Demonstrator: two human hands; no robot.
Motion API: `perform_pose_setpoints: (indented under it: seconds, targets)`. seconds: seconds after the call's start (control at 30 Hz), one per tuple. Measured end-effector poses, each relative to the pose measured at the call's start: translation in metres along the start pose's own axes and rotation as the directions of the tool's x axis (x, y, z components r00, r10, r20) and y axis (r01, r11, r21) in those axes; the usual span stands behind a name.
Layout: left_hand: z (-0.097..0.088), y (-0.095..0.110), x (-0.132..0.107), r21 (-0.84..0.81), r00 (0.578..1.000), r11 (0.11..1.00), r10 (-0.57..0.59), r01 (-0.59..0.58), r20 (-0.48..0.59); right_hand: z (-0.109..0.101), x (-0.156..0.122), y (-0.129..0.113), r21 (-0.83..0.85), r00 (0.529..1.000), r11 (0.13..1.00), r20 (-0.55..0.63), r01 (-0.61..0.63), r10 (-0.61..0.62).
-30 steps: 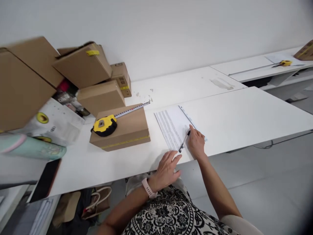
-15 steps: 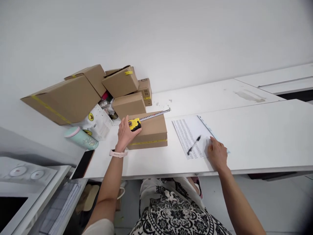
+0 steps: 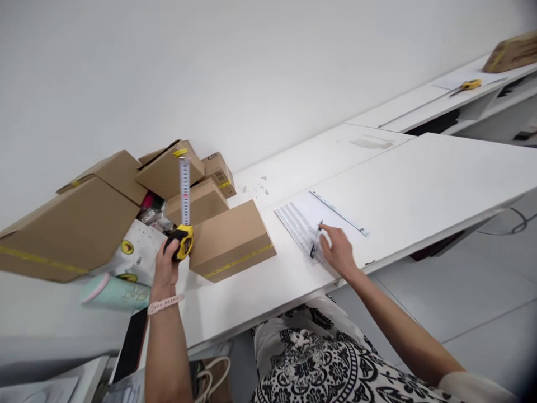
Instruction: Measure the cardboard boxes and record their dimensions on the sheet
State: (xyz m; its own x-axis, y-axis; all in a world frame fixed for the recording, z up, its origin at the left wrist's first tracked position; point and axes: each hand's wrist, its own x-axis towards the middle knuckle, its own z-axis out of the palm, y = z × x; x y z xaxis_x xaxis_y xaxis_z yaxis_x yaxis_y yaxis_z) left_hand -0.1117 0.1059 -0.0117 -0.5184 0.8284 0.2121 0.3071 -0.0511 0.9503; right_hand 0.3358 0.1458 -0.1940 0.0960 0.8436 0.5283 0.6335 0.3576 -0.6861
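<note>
My left hand (image 3: 168, 266) is closed round a yellow and black tape measure (image 3: 184, 242), held up beside the left end of a closed cardboard box (image 3: 230, 238). A length of the measure's blade (image 3: 184, 190) sticks out, pointing up past the boxes behind. Yellow tape runs along the box's front face. My right hand (image 3: 339, 250) is over the printed sheet (image 3: 300, 210), thumb and forefinger apart, with the fingertips at the upper end of a pen (image 3: 315, 242). The pen lies on the sheet; whether the fingers grip it I cannot tell for sure.
Several cardboard boxes (image 3: 71, 224) are piled at the left against the wall. Near them lie a white avocado-print bag (image 3: 140, 252), a mint bottle (image 3: 119, 294) and a dark flat object (image 3: 131, 344). Another tape measure (image 3: 470, 85) and box (image 3: 509, 53) are far right.
My left hand has lifted the tape measure off the box and turned it, so its blade points up. My right hand has moved from the sheet's right edge to the pen. The view has turned rightward.
</note>
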Motion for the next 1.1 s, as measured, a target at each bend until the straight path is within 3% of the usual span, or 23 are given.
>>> perform_pose_setpoints:
  seconds: [0.07,0.17,0.23,0.3,0.37,0.47,0.57,0.7,0.77,0.83,0.93,1.1]
  targets:
    - [-0.011,0.000,0.004,-0.089,0.998,0.994,-0.064,0.067,0.029,0.017,0.002,-0.031,0.199,0.988,0.980,0.154,-0.013,-0.018]
    - [-0.020,-0.002,0.003,-0.306,0.981,0.932,-0.184,0.195,0.063,0.048,0.015,-0.075,0.395,0.924,0.911,0.379,-0.116,-0.047]
    - [-0.022,-0.004,-0.004,-0.420,0.966,0.870,-0.245,0.259,0.087,0.063,0.023,-0.096,0.485,0.884,0.853,0.463,-0.195,-0.061]
    - [-0.025,-0.004,-0.015,-0.446,0.957,0.847,-0.272,0.289,0.103,0.066,0.024,-0.109,0.550,0.865,0.794,0.498,-0.260,-0.062]
    - [-0.030,-0.001,-0.026,-0.429,0.951,0.849,-0.286,0.308,0.117,0.057,0.016,-0.113,0.575,0.856,0.763,0.514,-0.295,-0.056]
    - [-0.042,0.007,-0.040,-0.305,0.927,0.876,-0.338,0.373,0.162,0.028,-0.007,-0.110,0.547,0.847,0.774,0.531,-0.320,-0.025]
    - [-0.050,0.021,-0.043,-0.019,0.871,0.902,-0.411,0.431,0.269,0.005,-0.025,-0.105,0.506,0.867,0.798,0.497,-0.327,0.040]
    - [-0.038,0.051,-0.037,0.356,0.819,0.903,-0.387,0.243,0.423,-0.003,-0.029,-0.103,0.499,0.920,0.818,0.381,-0.286,0.089]
    - [-0.023,0.067,-0.033,0.468,0.761,0.869,-0.413,0.163,0.501,-0.002,-0.026,-0.105,0.500,0.941,0.829,0.326,-0.250,0.087]
    - [-0.009,0.079,-0.029,0.555,0.704,0.823,-0.465,0.119,0.538,-0.001,-0.023,-0.110,0.502,0.961,0.842,0.268,-0.200,0.068]
    - [0.005,0.087,-0.021,0.621,0.664,0.779,-0.512,0.089,0.546,-0.002,-0.016,-0.117,0.489,0.977,0.865,0.213,-0.109,0.002]
    - [0.006,0.087,-0.012,0.662,0.608,0.731,-0.603,0.164,0.516,-0.004,0.009,-0.124,0.438,0.943,0.898,0.313,-0.039,-0.112]
